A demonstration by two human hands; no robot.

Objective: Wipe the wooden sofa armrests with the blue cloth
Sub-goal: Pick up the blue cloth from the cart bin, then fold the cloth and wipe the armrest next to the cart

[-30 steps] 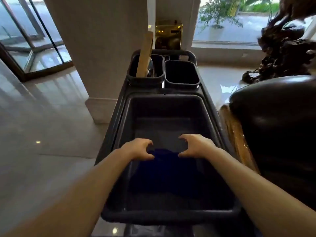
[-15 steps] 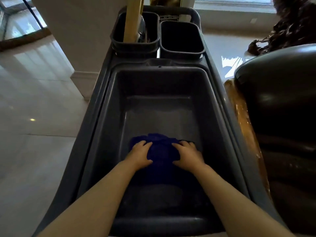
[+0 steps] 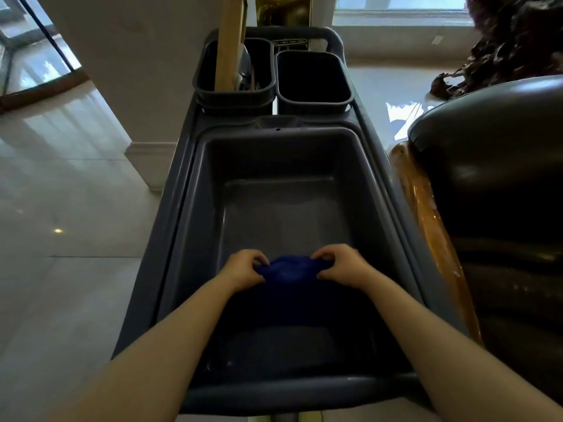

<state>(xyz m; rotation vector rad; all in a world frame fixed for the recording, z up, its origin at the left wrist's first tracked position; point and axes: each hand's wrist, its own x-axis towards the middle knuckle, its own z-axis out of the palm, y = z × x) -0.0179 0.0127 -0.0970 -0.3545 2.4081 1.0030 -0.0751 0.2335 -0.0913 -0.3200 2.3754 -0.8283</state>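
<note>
- The left hand [image 3: 243,268] and the right hand [image 3: 339,264] are both gripping the blue cloth [image 3: 288,269], fingers curled round its bunched top edge.
- The cloth is hanging down inside the large grey tub [image 3: 195,208] of a cleaning cart [image 3: 396,184].
- The wooden sofa armrest [image 3: 426,226] is running just beside the cart's right edge.
- Two small bins [image 3: 313,79] are sitting at the cart's far end, the left one holding a wooden handle [image 3: 230,41].

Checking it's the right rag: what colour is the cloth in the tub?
Dark blue cloth, clearest in the head view.
</note>
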